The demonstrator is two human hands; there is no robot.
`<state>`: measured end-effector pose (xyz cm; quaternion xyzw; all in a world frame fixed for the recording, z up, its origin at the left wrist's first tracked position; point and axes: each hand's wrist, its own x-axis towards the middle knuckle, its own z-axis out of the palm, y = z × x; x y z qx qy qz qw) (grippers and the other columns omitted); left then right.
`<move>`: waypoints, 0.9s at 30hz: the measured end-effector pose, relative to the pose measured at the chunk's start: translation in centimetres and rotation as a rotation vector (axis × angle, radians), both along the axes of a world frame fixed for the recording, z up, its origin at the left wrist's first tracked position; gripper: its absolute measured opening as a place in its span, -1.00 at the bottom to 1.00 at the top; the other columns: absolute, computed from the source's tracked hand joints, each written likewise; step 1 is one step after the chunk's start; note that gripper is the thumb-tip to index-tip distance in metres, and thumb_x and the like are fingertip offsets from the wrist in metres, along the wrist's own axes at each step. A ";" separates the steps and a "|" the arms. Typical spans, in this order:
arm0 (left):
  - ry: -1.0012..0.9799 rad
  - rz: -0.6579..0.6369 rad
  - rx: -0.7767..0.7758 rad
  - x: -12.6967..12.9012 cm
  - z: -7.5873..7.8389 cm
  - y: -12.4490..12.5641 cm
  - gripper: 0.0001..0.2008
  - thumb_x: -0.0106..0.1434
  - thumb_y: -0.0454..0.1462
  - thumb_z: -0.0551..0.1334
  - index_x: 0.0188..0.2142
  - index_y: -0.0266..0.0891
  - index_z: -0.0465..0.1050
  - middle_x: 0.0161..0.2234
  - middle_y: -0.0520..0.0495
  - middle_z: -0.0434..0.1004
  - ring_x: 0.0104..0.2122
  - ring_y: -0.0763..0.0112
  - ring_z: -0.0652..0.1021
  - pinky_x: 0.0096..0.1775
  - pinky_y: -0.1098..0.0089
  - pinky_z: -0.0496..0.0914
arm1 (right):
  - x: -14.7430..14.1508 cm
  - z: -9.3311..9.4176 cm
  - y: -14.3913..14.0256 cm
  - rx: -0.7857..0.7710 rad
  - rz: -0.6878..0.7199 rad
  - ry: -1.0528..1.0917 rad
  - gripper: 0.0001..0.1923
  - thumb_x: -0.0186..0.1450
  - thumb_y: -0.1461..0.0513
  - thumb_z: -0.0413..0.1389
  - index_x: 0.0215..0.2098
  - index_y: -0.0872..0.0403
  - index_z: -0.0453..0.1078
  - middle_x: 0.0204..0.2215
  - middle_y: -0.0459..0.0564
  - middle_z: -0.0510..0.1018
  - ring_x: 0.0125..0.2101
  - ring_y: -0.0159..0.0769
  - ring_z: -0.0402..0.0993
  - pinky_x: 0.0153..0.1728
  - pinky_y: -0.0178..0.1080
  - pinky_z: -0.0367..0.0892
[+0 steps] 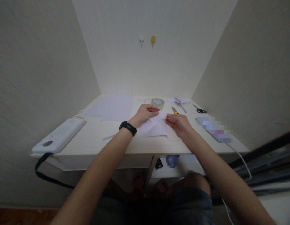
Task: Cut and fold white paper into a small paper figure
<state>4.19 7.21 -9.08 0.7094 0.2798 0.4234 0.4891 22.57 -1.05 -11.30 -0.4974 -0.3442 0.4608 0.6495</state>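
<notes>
A folded sheet of pale paper (154, 128) lies on the light wooden table (100, 137) in front of me. My left hand (145, 113), with a black band on its wrist, presses down on the paper's upper left corner, fingers curled over the fold. On the paper's upper right edge rests my right hand (177, 122), fingers flat against it. Both hands touch the same sheet.
Behind the hands stand a roll of clear tape (157, 103), a yellow utility knife (174, 110), a folded paper shape (181, 100) and black scissors (200, 109). Flat paper sheets (112, 107) lie at back left. A white device (59, 135) sits at the left edge, a blurred object (214, 128) at right.
</notes>
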 end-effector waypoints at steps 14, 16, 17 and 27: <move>0.356 0.445 0.572 0.1 0.7 -1.5 -0.73 0.02 -0.29 0.41 -0.23 -0.22 0.60 -0.15 -0.17 0.59 -0.08 0.14 0.52 0.00 0.17 0.36 | 0.3 -1.3 0.3 0.057 -0.132 -0.651 -0.78 -0.01 0.11 0.31 -0.49 0.10 0.59 -0.51 0.01 0.65 -0.40 -0.11 0.57 -0.26 -0.10 0.44; 0.424 0.347 0.578 0.5 0.6 -2.6 -0.83 0.09 -0.27 0.35 -0.28 -0.24 0.59 -0.31 -0.12 0.60 -0.24 0.22 0.56 -0.10 0.22 0.40 | 0.1 -1.2 0.0 0.110 -0.194 -0.865 -0.80 0.08 0.10 0.25 -0.46 0.06 0.61 -0.48 -0.02 0.66 -0.39 -0.11 0.58 -0.25 -0.11 0.44; 0.457 0.272 0.514 0.7 0.4 -3.2 -0.88 0.11 -0.27 0.32 -0.34 -0.24 0.58 -0.39 -0.09 0.59 -0.31 0.26 0.56 -0.15 0.25 0.42 | 0.0 -1.2 -0.3 0.151 -0.214 -0.938 -0.81 0.11 0.11 0.22 -0.45 0.05 0.61 -0.45 -0.03 0.67 -0.38 -0.12 0.58 -0.25 -0.11 0.45; -0.007 -0.180 -0.723 -0.2 -0.6 -3.7 -0.49 0.30 0.07 0.16 -0.48 -0.34 0.52 -0.42 -0.27 0.62 -0.40 0.30 0.63 -0.20 0.28 0.54 | -0.9 -1.2 -3.3 0.773 -0.079 -1.403 -0.85 0.29 0.25 0.15 -0.28 -0.01 0.59 -0.20 0.06 0.68 -0.18 -0.14 0.60 -0.08 -0.05 0.48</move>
